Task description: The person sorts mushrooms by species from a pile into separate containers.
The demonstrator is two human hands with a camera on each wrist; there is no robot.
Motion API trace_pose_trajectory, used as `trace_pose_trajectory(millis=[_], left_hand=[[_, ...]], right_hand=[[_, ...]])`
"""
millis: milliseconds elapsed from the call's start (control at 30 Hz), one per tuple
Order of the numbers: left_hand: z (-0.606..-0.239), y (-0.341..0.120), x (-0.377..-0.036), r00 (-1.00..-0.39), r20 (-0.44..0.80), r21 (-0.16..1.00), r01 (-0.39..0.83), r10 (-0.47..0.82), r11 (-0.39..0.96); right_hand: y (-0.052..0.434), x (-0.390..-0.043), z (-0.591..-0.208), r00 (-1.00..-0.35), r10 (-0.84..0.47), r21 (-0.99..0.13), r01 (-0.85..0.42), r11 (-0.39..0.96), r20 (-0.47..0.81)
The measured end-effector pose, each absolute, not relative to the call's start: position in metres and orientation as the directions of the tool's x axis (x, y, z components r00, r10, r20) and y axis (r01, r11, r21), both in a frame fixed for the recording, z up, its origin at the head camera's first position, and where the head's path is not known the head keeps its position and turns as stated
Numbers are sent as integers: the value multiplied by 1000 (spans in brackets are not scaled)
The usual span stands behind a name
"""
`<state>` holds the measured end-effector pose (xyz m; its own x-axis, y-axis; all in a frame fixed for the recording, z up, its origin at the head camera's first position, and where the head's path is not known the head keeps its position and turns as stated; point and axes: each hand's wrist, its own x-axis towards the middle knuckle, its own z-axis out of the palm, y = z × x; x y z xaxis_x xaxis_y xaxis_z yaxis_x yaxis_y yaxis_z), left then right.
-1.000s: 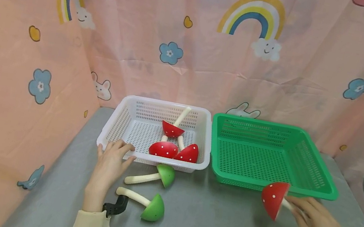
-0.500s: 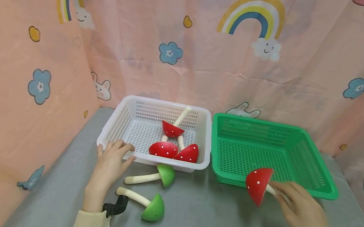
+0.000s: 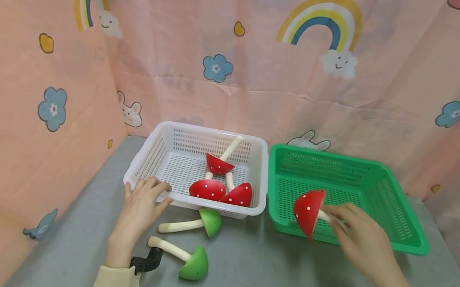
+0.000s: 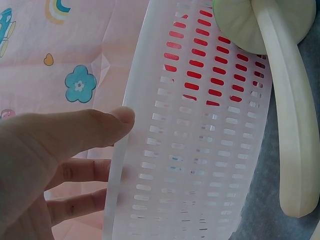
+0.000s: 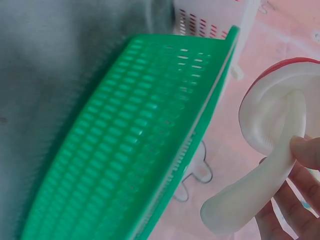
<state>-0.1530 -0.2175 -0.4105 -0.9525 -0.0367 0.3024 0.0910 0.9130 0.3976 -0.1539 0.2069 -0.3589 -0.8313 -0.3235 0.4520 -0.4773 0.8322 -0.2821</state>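
Note:
In the head view, my right hand (image 3: pixel 363 239) pinches the pale stem of a red white-dotted toy mushroom (image 3: pixel 308 211), held tilted over the front rim of the green basket (image 3: pixel 347 239). The right wrist view shows thumb and fingers around that mushroom's stem (image 5: pixel 250 192). My left hand (image 3: pixel 139 212) grips the front rim of the white basket (image 3: pixel 183 200) near its left corner, thumb outside and fingers behind the rim in the left wrist view. Several red toy mushrooms (image 3: pixel 239 195) lie inside the white basket.
Two green toy mushrooms lie on the grey table, one (image 3: pixel 209 222) just before the white basket and one (image 3: pixel 195 263) nearer me. The two baskets stand side by side. A pink patterned curtain (image 3: pixel 255 107) hangs behind and at both sides.
My right hand has carried the red toy mushroom leftward and away from me, from in front of the green basket to over its front rim. The left hand stays put.

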Motion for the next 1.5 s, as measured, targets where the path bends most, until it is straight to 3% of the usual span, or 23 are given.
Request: trace_pose_trajectory(millis=[467,1100,1500], left_hand=[[-410,-217,-153,-958,282,404,79,-42,911],[-410,-218,-154,-958,286,395,80,-40,915],[-409,-219,-154,-958,285,408,83,-40,909]], right_hand=[[162,-198,-343,-839,-391,-420,-533,735,379],[68,-256,-337,-874,-447,-582,-467,666,190],[7,-289,-353,-884,-463,-612,-399,683,61]])
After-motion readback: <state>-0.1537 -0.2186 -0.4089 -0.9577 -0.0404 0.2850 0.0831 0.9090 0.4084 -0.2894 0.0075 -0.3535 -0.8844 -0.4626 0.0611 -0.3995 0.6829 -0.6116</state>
